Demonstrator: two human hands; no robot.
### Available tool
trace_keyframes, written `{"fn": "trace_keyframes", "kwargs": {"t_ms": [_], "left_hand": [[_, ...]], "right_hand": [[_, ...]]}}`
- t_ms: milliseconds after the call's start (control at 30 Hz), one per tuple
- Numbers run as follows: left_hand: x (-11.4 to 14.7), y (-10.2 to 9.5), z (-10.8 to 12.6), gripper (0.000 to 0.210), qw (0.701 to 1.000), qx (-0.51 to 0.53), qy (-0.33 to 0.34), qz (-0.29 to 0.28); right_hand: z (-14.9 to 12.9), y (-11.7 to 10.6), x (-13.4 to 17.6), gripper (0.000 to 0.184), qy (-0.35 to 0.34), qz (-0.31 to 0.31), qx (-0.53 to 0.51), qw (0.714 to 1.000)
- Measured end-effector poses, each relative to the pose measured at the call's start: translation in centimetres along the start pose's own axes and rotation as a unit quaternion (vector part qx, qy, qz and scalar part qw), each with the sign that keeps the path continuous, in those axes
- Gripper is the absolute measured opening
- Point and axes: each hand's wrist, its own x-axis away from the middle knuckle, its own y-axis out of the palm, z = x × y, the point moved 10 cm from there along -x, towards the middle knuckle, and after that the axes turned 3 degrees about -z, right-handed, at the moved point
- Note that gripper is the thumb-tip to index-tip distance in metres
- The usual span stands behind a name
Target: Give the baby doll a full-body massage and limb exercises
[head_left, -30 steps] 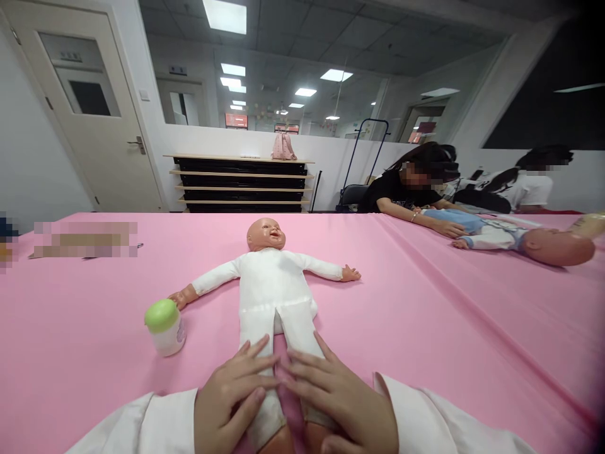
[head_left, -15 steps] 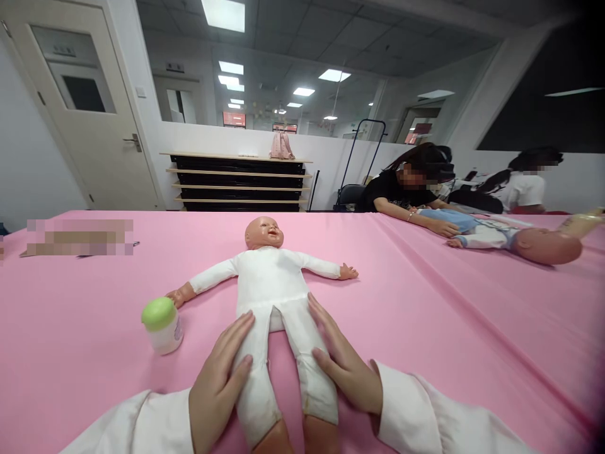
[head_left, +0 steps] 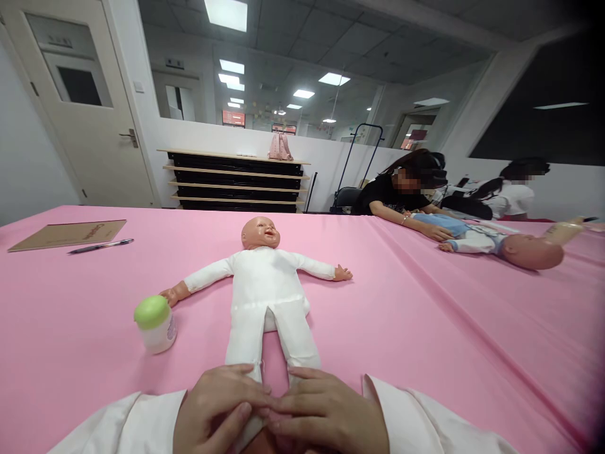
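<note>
A baby doll (head_left: 267,280) in a white cloth body lies on its back on the pink cloth (head_left: 387,340), arms spread, head away from me. My left hand (head_left: 220,403) rests over the doll's lower leg on the left, fingers stretched out. My right hand (head_left: 326,407) lies over the other lower leg, its fingers extended too. The fingertips of both hands meet between the legs, covering the doll's knees and most of its lower legs. Neither hand grips anything. By the doll's hand on the left stands a jar (head_left: 155,325) with a green lid.
A brown notebook (head_left: 69,234) and a pen (head_left: 101,246) lie at the far left. On the right, a co-worker (head_left: 401,195) leans over another doll (head_left: 486,239) in blue and white, near a bottle (head_left: 564,230). Shelves (head_left: 236,180) stand behind the table.
Both hands have slid from the doll's thighs down to its lower legs and come together, fingertips meeting. The doll and the jar lie as before; the view has shifted slightly.
</note>
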Motion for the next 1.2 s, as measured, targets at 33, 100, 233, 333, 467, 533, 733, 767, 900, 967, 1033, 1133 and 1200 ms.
{"fn": "trace_keyframes", "kwargs": {"t_ms": [33, 100, 233, 333, 467, 533, 733, 767, 900, 967, 1033, 1133, 1200], "left_hand": [[0.0, -0.5, 0.1, 0.025, 1.0, 0.023, -0.002, 0.019], [-0.3, -1.4, 0.1, 0.025, 0.997, 0.062, -0.015, 0.041], [-0.7, -2.5, -1.5, 0.025, 0.993, 0.035, -0.081, 0.075], [-0.3, -2.1, -4.2, 0.029, 0.983, -0.057, -0.163, 0.061], [0.2, 0.9, -5.7, 0.048, 0.973, -0.141, -0.171, -0.06], [0.3, 2.2, -5.0, 0.045, 0.974, -0.148, -0.129, -0.112], [-0.2, 2.4, -2.7, 0.036, 0.984, -0.079, -0.079, -0.137], [-0.2, 2.3, -2.4, 0.036, 0.986, -0.061, -0.074, -0.14], [-0.1, 1.7, -0.6, 0.032, 0.992, -0.005, -0.023, -0.125], [0.1, 1.2, 0.5, 0.028, 0.994, 0.019, 0.019, -0.106], [0.3, 0.6, 1.3, 0.027, 0.994, 0.045, 0.051, -0.08], [0.0, -0.5, 0.7, 0.028, 0.996, 0.073, 0.033, -0.029], [-0.4, -1.3, -1.1, 0.031, 0.997, 0.075, -0.034, 0.008]], "right_hand": [[-0.2, -0.6, 0.1, 0.037, -0.006, 0.033, -0.033, 0.999], [0.4, -2.3, 0.8, 0.036, 0.005, 0.136, -0.096, 0.986], [4.7, -3.5, 3.1, 0.04, 0.152, 0.25, -0.092, 0.952], [7.1, -2.5, 3.4, 0.056, 0.233, 0.203, -0.05, 0.95], [7.3, -1.3, 2.3, 0.057, 0.223, 0.122, -0.004, 0.967], [6.0, -0.6, 1.6, 0.054, 0.182, 0.071, 0.031, 0.98], [1.3, 0.6, 0.6, 0.056, 0.036, -0.023, 0.075, 0.996], [0.7, 0.4, 0.5, 0.053, 0.015, -0.018, 0.071, 0.997], [-1.0, -0.3, 0.4, 0.043, -0.059, 0.028, 0.033, 0.997], [-1.5, -1.0, 0.9, 0.042, -0.086, 0.085, 0.028, 0.992], [-1.6, -1.7, 1.8, 0.042, -0.099, 0.15, 0.041, 0.983], [-1.0, -2.7, 3.0, 0.039, -0.074, 0.22, 0.075, 0.97], [0.4, -4.1, 3.7, 0.036, -0.02, 0.276, 0.072, 0.958]]}}
